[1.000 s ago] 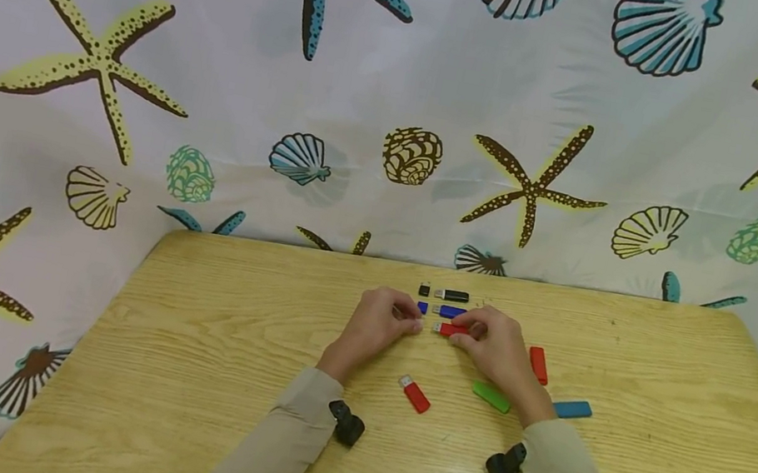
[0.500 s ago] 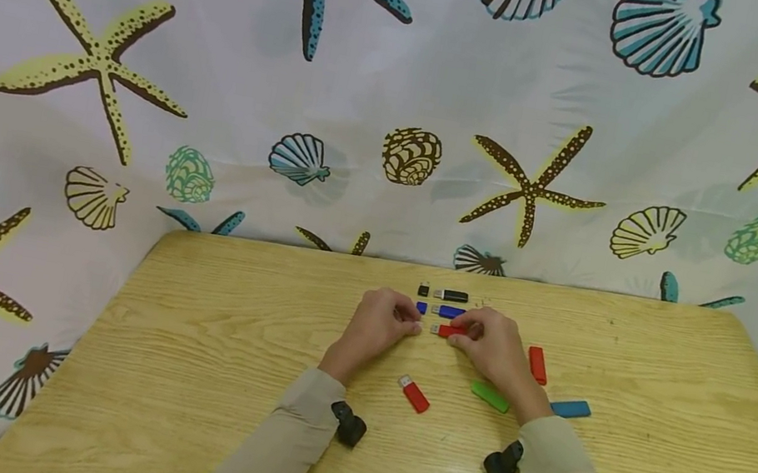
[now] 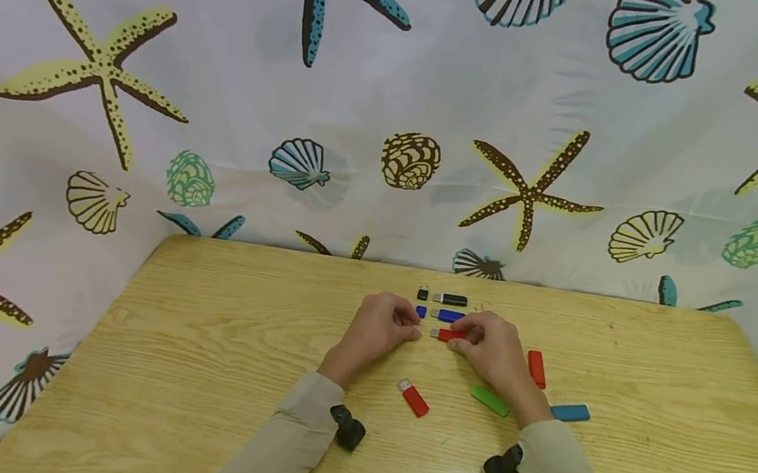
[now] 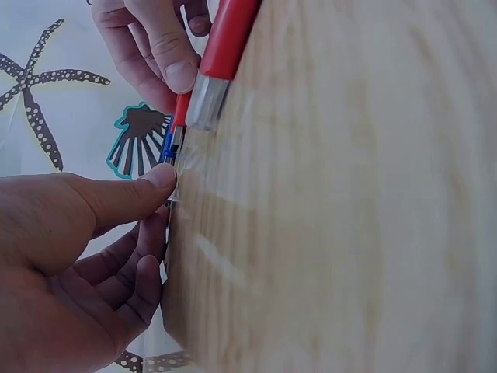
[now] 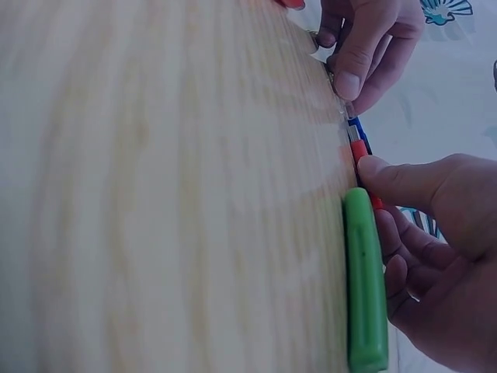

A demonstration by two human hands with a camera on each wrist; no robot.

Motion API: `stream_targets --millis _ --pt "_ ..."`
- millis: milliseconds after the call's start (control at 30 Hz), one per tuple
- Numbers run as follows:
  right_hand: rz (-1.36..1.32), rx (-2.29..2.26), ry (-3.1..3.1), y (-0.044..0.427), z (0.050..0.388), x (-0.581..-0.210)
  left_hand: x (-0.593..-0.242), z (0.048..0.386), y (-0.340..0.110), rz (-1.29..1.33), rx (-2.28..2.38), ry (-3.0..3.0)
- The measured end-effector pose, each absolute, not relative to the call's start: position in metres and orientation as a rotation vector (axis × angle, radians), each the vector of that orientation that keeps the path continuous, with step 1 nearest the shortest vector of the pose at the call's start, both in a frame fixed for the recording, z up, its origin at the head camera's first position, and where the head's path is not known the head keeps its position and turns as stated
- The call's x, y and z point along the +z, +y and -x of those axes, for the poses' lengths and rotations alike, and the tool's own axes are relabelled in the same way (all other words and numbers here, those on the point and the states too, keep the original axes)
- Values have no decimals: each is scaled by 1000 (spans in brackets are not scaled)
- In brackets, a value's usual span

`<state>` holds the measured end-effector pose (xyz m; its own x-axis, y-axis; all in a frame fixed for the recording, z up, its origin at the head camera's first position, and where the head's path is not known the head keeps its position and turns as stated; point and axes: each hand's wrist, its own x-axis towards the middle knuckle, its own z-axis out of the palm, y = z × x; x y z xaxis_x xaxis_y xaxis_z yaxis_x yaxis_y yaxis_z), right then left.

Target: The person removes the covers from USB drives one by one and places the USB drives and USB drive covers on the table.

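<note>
The right hand (image 3: 498, 355) pinches the rear end of a red USB stick (image 3: 444, 335), whose metal plug points left on the table. Left of that plug, the left hand (image 3: 373, 333) has thumb and forefinger closed on a small clear piece, mostly hidden by the fingertips; its edge shows in the right wrist view. A gap separates it from the stick. Just behind lie a blue stick (image 3: 449, 316) with a blue cap (image 3: 421, 311), and a black stick (image 3: 453, 300) with a black cap (image 3: 423, 294).
Nearer the front lies another red stick (image 3: 414, 399), tilted. Around the right forearm are a green stick (image 3: 490, 401), a blue one (image 3: 570, 412) and a red one (image 3: 536, 369). Patterned cloth (image 3: 372, 100) hangs behind the table (image 3: 210, 376).
</note>
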<state>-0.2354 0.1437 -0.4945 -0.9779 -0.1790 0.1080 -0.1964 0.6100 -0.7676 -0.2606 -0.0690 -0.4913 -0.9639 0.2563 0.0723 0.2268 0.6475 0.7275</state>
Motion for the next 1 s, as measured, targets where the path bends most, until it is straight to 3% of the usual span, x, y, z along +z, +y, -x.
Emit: stream_targets --millis 1000 --pt "-414 1386 -2632 152 203 -482 -477 228 -94 -564 1386 2590"
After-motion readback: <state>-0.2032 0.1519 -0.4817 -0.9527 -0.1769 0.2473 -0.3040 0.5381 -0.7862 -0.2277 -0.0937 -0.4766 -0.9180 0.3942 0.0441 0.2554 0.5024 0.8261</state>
